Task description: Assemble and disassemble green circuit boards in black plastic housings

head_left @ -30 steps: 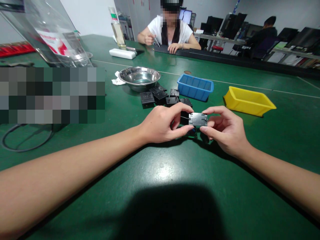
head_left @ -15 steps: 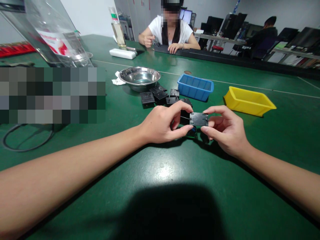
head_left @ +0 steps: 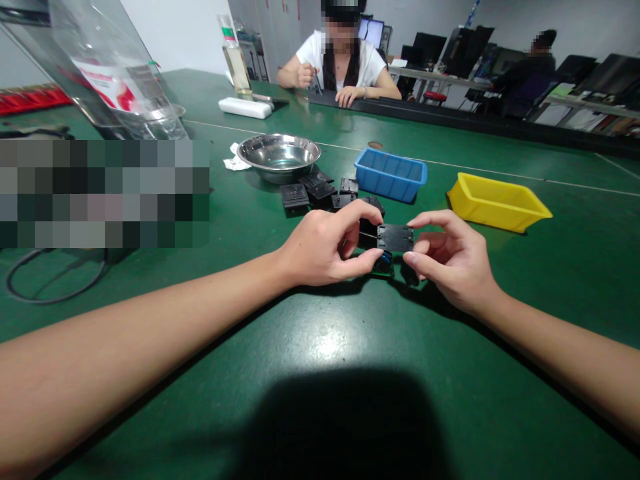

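A small black rectangular plastic part (head_left: 395, 237) is held just above the green table between both hands. My left hand (head_left: 327, 245) pinches its left end with thumb and forefinger; a thin pin or wire sticks out of the part toward that hand. My right hand (head_left: 447, 257) grips the right end, fingers curled. Something dark with a blue spot (head_left: 384, 263) sits under the part, mostly hidden. Several more black parts (head_left: 320, 191) lie in a loose heap just beyond my hands.
A steel bowl (head_left: 279, 156) stands behind the heap, a blue tray (head_left: 391, 175) to its right and a yellow bin (head_left: 495, 201) farther right. A clear plastic container (head_left: 107, 73) and a cable (head_left: 55, 280) are at left. Another person (head_left: 340, 60) sits across the table.
The black part has tilted and shifted slightly left and up between my fingers. Both hands stay in place. The person across the table moved a hand.
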{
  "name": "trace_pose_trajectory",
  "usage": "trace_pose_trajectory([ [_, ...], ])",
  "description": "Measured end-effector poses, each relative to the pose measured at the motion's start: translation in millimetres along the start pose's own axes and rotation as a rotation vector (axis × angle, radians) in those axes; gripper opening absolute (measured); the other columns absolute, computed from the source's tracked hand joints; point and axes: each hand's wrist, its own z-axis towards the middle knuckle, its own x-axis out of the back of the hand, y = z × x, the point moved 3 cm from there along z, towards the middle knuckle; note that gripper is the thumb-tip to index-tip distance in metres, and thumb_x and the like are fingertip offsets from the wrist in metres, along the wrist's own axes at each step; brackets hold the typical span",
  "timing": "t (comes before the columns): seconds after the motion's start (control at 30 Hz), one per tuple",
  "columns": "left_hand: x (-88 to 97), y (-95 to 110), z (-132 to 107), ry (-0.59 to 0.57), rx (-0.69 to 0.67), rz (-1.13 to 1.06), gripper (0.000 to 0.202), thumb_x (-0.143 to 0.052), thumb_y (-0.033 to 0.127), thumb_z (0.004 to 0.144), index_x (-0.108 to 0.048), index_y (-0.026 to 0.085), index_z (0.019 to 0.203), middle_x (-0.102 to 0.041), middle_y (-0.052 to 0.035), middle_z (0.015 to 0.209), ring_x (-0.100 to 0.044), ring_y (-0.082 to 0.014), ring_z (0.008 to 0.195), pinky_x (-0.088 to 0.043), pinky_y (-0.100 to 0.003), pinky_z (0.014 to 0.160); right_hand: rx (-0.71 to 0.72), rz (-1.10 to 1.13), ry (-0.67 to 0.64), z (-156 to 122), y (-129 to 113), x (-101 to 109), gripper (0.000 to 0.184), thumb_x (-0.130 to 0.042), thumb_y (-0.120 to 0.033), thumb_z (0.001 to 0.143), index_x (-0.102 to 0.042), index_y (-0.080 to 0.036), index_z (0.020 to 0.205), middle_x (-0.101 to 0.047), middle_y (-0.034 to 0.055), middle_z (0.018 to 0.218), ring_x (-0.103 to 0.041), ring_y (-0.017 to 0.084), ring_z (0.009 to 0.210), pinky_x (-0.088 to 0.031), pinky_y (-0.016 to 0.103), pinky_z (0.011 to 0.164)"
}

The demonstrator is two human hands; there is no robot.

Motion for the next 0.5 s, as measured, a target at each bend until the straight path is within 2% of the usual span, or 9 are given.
trace_pose_trajectory([
  [0.23,-0.5,0.5,0.2,-0.015,0.004,0.013,0.028,-0.066,0.031,0.085,-0.058,0.018,0.109,-0.054,0.0115,0.055,-0.056,-0.0077,0.047,-0.039,-0.019,0.052,-0.011,0.004,0.006,0.7,-1.7,-0.6,0.038,-0.085,-0.026,0.075,-0.062,-0.025,0.106,-0.058,-0.0084,0.055,-0.05,0.01,0.042,-0.042,0.024,0.043],
  [0.5,-0.5,0.0,-0.3,-0.019,0.0,0.007,0.027,-0.067,0.03,0.084,-0.058,0.019,0.107,-0.054,0.0116,0.055,-0.055,-0.0077,0.046,-0.038,-0.019,0.052,-0.015,-0.038,0.039,-0.2,-1.7,0.5,0.037,-0.085,-0.027,0.073,-0.065,-0.023,0.104,-0.052,-0.0099,0.051,-0.044,0.009,0.041,-0.037,0.024,0.042],
])
